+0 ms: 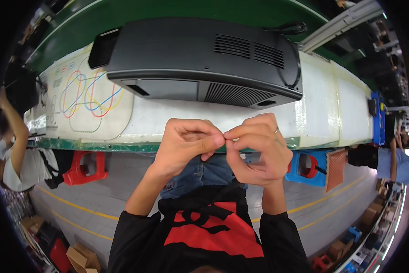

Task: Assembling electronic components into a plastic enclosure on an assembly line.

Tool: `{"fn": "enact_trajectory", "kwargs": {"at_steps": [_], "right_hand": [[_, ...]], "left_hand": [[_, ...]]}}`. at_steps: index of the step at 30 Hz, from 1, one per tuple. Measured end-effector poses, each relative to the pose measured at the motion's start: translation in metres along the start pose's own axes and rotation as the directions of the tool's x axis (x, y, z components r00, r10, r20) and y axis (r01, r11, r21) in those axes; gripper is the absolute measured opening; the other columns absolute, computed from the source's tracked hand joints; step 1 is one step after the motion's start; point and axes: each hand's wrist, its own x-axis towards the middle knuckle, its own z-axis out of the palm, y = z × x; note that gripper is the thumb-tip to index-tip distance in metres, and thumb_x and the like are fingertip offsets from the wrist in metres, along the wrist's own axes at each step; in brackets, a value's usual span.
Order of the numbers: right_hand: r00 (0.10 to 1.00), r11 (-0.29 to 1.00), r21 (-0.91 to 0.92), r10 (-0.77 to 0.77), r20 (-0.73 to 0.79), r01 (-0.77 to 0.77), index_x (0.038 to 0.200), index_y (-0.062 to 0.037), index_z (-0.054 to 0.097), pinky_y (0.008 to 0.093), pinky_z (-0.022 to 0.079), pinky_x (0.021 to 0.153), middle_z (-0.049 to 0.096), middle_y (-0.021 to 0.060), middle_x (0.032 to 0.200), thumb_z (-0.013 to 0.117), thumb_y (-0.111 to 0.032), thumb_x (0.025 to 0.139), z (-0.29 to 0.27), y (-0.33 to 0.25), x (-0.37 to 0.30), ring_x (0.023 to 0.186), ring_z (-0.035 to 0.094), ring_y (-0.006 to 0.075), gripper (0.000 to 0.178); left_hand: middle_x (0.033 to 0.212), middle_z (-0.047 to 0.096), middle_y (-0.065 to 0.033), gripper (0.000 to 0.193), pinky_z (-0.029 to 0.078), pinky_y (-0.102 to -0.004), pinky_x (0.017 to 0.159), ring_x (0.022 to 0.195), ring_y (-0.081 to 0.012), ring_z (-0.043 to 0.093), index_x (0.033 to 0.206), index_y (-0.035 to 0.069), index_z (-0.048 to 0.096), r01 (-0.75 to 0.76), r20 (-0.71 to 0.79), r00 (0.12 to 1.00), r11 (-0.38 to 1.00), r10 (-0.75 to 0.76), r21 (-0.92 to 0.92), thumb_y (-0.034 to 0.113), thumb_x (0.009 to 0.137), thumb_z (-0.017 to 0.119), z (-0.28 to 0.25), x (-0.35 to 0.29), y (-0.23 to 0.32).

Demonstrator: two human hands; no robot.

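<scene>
Black vented machine sat past the fingers, apart | one machine, one left hand, one right hand | tips pinched narrow, couldn't tell if holding anything

1. We reach in from the near side, our left forearm slanting rightward toward the far side, our right forearm nearly straight.
2. Our left hand presses thumb and index finger together, the other fingers curled.
3. Our right hand bends inward, its thumb and index fingertips close together.
4. Our fingertips meet between the hands; whether they grip something tiny, we cannot tell.
</scene>
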Motion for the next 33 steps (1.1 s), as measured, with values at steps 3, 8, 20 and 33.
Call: {"fn": "enact_trajectory", "kwargs": {"at_steps": [3,8,20,33], "right_hand": [[1.0,0.995,-0.099,-0.006,-0.026,0.003,0.081,-0.0053,0.052,0.0284,0.046,0.068,0.067,0.0105,0.078,0.07,0.014,0.064,-0.029,0.018,0.0,0.069,0.059,0.0205,0.031],[0.983,0.928,-0.328,0.18,-0.024,-0.178,0.083,-0.0032,0.044,0.0279,0.046,0.074,0.063,0.0122,0.083,0.065,0.016,0.074,-0.096,0.059,0.022,0.079,0.059,0.0187,0.029],[0.91,0.836,-0.548,0.231,0.343,-0.006,0.075,-0.0027,0.045,0.0284,0.047,0.066,0.061,0.0097,0.078,0.066,0.015,0.071,-0.104,0.048,0.063,0.073,0.057,0.0204,0.028],[0.947,0.689,-0.703,0.073,0.313,0.179,0.074,-0.0002,0.048,0.037,0.049,0.061,0.049,0.0092,0.069,0.076,0.013,0.068,-0.083,0.042,0.034,0.069,0.054,0.0271,0.032]], "left_hand": [[0.077,0.062,-0.0085,0.015,0.041,-0.0234,0.051,0.06,-0.0114,0.053,0.092,-0.007,0.068,0.004,0.004,1.0,1.0,-0.004,0.01,0.006,0.086,0.072,0.002,0.006,-0.011],[0.076,0.06,-0.0098,0.016,0.041,-0.0248,0.051,0.058,-0.0143,0.051,0.092,-0.008,0.067,0.081,-0.018,0.996,0.995,-0.083,-0.065,0.007,0.087,0.07,-0.01,0.009,-0.033],[0.074,0.061,-0.0099,0.012,0.041,-0.0252,0.052,0.059,-0.0146,0.053,0.091,-0.007,0.066,0.098,-0.074,0.992,0.994,-0.102,-0.053,0.004,0.087,0.069,-0.024,0.007,-0.044],[0.082,0.057,-0.0054,0.025,0.039,-0.0229,0.058,0.067,-0.0111,0.047,0.099,-0.003,0.063,0.003,-0.138,0.99,0.987,-0.025,-0.158,0.021,0.093,0.065,-0.024,0.016,-0.036]]}}
